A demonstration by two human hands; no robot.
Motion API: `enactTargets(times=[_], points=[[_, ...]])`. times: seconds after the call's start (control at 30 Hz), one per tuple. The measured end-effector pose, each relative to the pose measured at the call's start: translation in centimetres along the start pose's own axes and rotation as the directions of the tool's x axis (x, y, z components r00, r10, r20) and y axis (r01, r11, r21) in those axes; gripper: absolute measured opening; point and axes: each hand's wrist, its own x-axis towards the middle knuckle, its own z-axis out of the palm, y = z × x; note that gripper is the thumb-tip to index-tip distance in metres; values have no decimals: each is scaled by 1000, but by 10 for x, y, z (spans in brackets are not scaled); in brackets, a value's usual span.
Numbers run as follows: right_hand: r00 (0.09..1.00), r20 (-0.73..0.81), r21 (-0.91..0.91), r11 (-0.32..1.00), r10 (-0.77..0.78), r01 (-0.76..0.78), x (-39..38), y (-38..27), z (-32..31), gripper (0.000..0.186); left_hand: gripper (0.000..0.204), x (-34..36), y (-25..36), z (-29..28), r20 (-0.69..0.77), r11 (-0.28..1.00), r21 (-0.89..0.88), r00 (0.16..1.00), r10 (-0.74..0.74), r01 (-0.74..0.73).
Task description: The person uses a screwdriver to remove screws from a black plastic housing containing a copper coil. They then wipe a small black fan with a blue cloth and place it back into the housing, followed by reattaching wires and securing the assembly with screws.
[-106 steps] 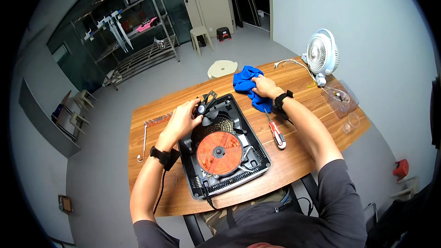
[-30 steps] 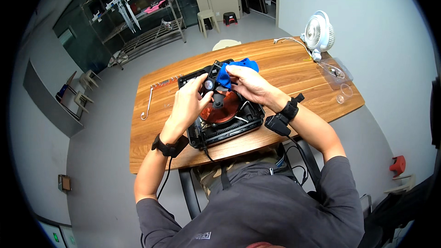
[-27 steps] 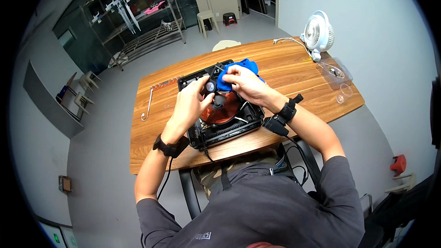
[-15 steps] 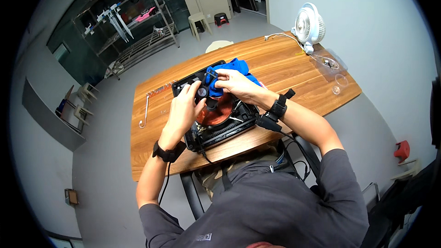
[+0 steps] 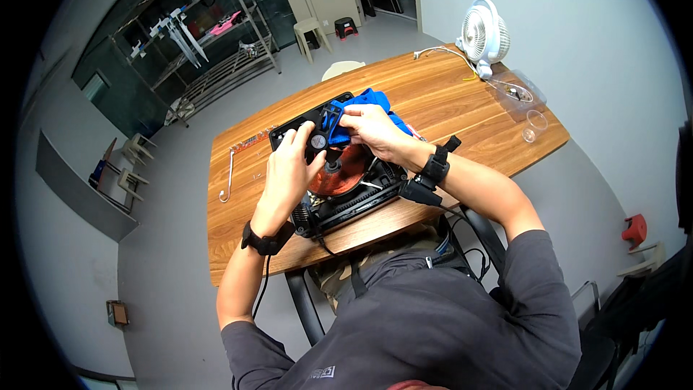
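Between my two hands is a small black cooling fan (image 5: 318, 142) with a round grey hub and an open frame. My left hand (image 5: 286, 175) grips its near left side between thumb and fingers. On the far right corner of the frame, my right hand (image 5: 377, 130) pinches with thumb and fingertips. Below the fan lies an opened black appliance housing (image 5: 352, 211) with a round copper coil (image 5: 343, 182) inside, partly covered by the fan and my hands. A blue cloth (image 5: 375, 100) sits bunched behind my right hand.
On the wooden table (image 5: 433, 94), a white fan (image 5: 485, 37) stands at the far right corner beside a clear plastic bag (image 5: 514, 94) and a clear cup (image 5: 529, 134). An orange strip (image 5: 253, 143) and a white cord (image 5: 231, 173) lie left of the housing.
The black fan has tilted slightly, so more of its open frame shows beside my right hand. Both hands keep hold of it, nearly in the same place.
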Motion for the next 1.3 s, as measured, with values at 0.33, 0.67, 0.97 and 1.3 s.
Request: enactTargets(times=[0.33,0.67,0.97,1.3], points=[[999,54,-68,998,-7,10,-11,-13,-2,22,54,1,-28,5,-53,993,-75,994,-97,93],[999,26,-129,991,-41,44,8,3,10,34,55,4,-17,11,-82,999,-43,996,-31,28],[996,79,-126,992,39,-29,9,1,7,22,56,3,-18,20,-53,995,-72,996,-68,64],[998,-1,-271,960,-69,66,5,-9,-1,12,50,8,-7,9,13,984,-122,992,-128,128]])
